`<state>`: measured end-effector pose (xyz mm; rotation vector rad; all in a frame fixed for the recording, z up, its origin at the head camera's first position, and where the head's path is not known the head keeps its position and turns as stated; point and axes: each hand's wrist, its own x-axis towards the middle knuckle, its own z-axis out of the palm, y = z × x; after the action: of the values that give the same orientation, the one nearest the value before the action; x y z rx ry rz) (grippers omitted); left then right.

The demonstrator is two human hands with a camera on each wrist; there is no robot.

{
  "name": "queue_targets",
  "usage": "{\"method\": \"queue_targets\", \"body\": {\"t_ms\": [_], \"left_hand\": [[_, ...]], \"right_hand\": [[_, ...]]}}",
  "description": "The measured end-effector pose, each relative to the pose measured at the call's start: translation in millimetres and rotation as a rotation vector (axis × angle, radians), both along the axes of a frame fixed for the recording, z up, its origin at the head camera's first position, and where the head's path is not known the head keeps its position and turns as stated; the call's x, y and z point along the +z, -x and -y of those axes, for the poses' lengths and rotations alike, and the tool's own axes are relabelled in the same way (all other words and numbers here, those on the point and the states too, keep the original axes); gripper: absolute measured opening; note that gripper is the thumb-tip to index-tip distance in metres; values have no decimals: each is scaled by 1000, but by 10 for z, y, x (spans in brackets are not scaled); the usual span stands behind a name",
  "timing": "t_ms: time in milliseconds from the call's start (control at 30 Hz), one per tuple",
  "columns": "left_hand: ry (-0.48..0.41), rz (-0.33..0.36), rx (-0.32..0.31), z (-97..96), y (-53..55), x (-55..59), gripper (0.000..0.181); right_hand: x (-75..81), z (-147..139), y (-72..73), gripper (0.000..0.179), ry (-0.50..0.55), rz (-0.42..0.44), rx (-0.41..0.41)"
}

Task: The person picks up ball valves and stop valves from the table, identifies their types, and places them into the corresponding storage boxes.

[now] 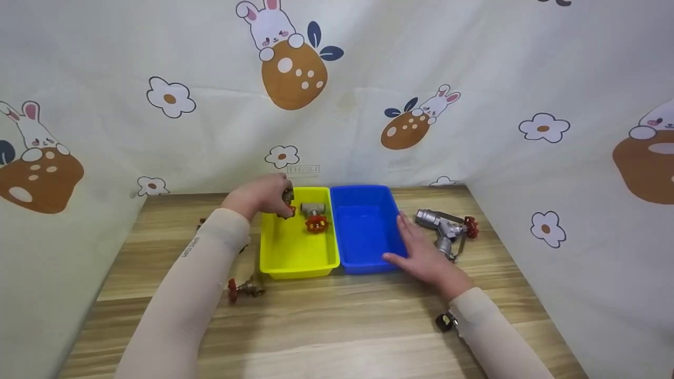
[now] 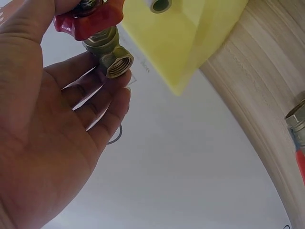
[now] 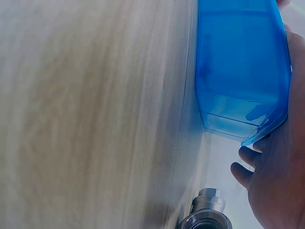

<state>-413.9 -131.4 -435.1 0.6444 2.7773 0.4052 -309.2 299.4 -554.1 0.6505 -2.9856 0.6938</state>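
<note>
My left hand (image 1: 263, 193) holds a brass valve with a red handwheel (image 2: 90, 22) over the far left corner of the yellow bin (image 1: 300, 272). In the left wrist view, the thumb lies by the handwheel and the fingertips are at the threaded brass body (image 2: 112, 55). Another valve with a red handwheel (image 1: 316, 223) lies inside the yellow bin. My right hand (image 1: 424, 258) rests against the right side of the blue bin (image 1: 363, 268), fingers extended along its rim and thumb spread over the near right corner. Nothing lies in the blue bin.
Silver valves and fittings (image 1: 445, 229), one with a red handwheel, lie right of the blue bin. A brass valve (image 1: 247, 288) sits near the yellow bin's front left corner. A small black-and-metal part (image 1: 446, 321) is by the right sleeve. Patterned curtain (image 1: 347, 131) borders the wooden table (image 1: 337, 326).
</note>
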Motion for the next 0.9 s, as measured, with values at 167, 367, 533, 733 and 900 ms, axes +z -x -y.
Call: {"method": "queue_targets", "body": {"t_ms": [167, 367, 533, 733, 900], "left_hand": [[4, 21, 23, -10, 14, -7, 47], [-2, 83, 71, -56, 62, -60, 46], [0, 83, 72, -58, 79, -118, 46], [-8, 108, 103, -59, 121, -161, 49], [-15, 152, 135, -72, 121, -155, 53]], "right_hand": [[3, 7, 2, 113, 13, -2, 7], [-26, -12, -33, 113, 5, 24, -13], [-10, -7, -49, 115, 8, 39, -19], [13, 7, -28, 115, -6, 26, -19], [23, 9, -14, 116, -2, 28, -18]]}}
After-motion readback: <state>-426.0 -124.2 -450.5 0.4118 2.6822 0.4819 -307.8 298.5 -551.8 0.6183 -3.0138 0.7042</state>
